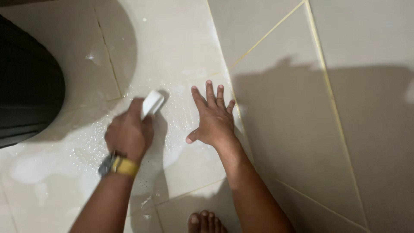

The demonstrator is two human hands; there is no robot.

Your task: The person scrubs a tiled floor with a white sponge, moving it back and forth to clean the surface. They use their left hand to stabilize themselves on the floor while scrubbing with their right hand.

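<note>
Foam on tile floor [302, 108], dark object [26, 86] left, toes [206, 222]

A dark rounded object [26, 86] sits beside bare toes [205, 222].

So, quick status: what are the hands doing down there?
Left hand gripping white scrubber. Right hand flat on wet tile floor. Nothing between them.
</note>
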